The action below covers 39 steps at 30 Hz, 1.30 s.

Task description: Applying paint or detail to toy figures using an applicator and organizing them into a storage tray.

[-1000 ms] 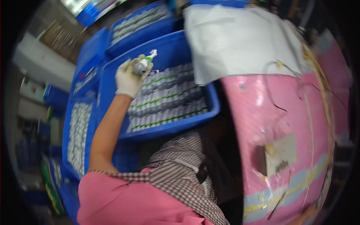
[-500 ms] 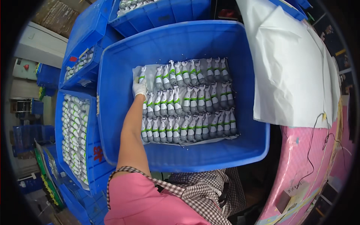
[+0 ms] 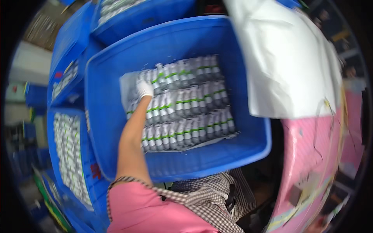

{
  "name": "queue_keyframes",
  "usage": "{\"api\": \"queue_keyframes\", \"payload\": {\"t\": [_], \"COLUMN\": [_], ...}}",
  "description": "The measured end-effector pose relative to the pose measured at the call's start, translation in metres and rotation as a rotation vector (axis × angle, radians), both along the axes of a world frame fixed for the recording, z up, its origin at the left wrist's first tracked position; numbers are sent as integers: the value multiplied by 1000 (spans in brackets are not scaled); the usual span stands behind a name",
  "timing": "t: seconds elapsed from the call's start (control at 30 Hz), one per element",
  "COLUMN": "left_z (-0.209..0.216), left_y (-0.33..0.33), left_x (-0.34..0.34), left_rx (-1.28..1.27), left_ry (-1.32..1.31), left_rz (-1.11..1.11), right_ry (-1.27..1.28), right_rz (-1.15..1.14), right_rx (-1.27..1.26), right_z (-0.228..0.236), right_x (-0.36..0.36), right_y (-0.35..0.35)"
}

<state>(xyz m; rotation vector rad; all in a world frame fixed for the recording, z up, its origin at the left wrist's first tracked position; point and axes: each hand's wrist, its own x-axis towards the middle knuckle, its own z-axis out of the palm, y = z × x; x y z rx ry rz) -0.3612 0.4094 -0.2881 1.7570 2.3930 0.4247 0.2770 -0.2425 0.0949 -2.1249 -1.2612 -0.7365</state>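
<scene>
My left hand (image 3: 145, 89), in a white glove, reaches into a large blue bin (image 3: 202, 166). It is at the left end of the far row, closed around a slim bottle-shaped piece (image 3: 141, 75) with a white neck; motion blur and the hand hide most of that piece. Similar grey-and-white pieces (image 3: 186, 101) with green bands lie side by side in three rows on a pale sheet (image 3: 126, 87). At the lower right edge is a blurred skin-coloured shape (image 3: 318, 224); whether it is my right hand or arm, I cannot tell.
Blue crates (image 3: 88, 153) filled with similar pieces stand left of the bin, and another crate (image 3: 143, 21) is behind it. A white sheet (image 3: 287, 66) hangs at the right above a pink-covered surface (image 3: 303, 151) with thin wires.
My left hand has moved right within the bin, bringing the piece up against the far row. The whole view has shifted, and a blurred skin-coloured shape has appeared at the lower right.
</scene>
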Motion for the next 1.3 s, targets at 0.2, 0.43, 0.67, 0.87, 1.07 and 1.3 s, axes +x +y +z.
{"api": "queue_keyframes", "payload": {"t": [0.2, 0.43, 0.67, 0.87, 1.07, 1.3], "left_z": [225, 357, 330, 320, 331, 316], "left_y": [-104, -286, -315, -350, -372, -363], "left_x": [222, 372, 409, 424, 422, 418], "left_rx": [242, 105, -1390, -1173, -1204, -1612], "left_ry": [-1216, -644, -1896, -1986, -1899, -1961], "left_rz": [-888, -1987, -884, -646, -927, -704], "right_ry": [1054, 1228, 1593, 1943, 1836, 1156], "right_rz": [-114, 350, 363, 817, 1224, 524], "right_rx": [250, 92, 525, 1008, 1389, 541], "right_z": [-24, -17, -61, -106, -112, -100], "right_x": [-145, -175, -185, -212, -217, -206], "right_y": [150, 190, 133, 140, 153, 120]}}
